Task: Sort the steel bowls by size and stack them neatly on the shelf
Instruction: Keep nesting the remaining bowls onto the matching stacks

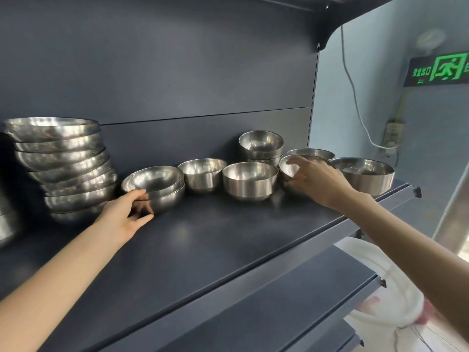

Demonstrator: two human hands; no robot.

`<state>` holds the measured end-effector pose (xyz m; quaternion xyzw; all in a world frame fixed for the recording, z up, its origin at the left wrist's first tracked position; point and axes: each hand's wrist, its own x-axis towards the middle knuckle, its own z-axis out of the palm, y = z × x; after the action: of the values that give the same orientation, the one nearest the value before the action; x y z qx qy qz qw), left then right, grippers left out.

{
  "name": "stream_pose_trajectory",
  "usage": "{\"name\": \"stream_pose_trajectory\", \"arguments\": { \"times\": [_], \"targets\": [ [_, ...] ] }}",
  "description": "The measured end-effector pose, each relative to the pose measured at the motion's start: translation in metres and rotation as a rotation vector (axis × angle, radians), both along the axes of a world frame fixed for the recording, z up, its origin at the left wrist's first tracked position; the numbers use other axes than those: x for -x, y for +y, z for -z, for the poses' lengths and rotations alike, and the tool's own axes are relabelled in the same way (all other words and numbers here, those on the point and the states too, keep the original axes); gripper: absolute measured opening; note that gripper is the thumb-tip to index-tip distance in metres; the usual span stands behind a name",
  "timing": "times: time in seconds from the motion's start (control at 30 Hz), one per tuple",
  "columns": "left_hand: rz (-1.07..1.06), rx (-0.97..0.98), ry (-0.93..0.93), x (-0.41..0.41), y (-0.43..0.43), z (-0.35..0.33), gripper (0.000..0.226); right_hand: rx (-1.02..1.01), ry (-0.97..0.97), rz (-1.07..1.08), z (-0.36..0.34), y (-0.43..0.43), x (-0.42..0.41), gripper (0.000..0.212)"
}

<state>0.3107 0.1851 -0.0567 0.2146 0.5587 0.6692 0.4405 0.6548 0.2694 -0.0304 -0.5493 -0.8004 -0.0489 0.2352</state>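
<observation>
Left hand (124, 217) grasps nested bowl pair (157, 182), left; right hand (318, 182) grasps tilted small bowl (288, 166), right, on shelf (208, 240).

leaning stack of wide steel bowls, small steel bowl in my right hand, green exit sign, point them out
leaning stack of wide steel bowls (63, 158): head view, a middle bowl's side
small steel bowl (286, 168): head view, inner wall
green exit sign (448, 68): head view, running figure
</observation>
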Motion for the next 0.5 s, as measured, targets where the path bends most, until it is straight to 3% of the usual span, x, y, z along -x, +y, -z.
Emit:
{"name": "stream_pose_trajectory", "arguments": {
  "times": [0.17,0.5],
  "targets": [
    [0.036,0.007,-0.015,-0.001,-0.005,-0.004,0.014,0.032,0.001,0.092,0.002,0.001,-0.003,0.018],
    [0.07,-0.032,0.03,0.002,-0.014,0.003,0.015,-0.005,0.129,0.126,0.005,-0.007,0.003,0.015]
  ]
}}
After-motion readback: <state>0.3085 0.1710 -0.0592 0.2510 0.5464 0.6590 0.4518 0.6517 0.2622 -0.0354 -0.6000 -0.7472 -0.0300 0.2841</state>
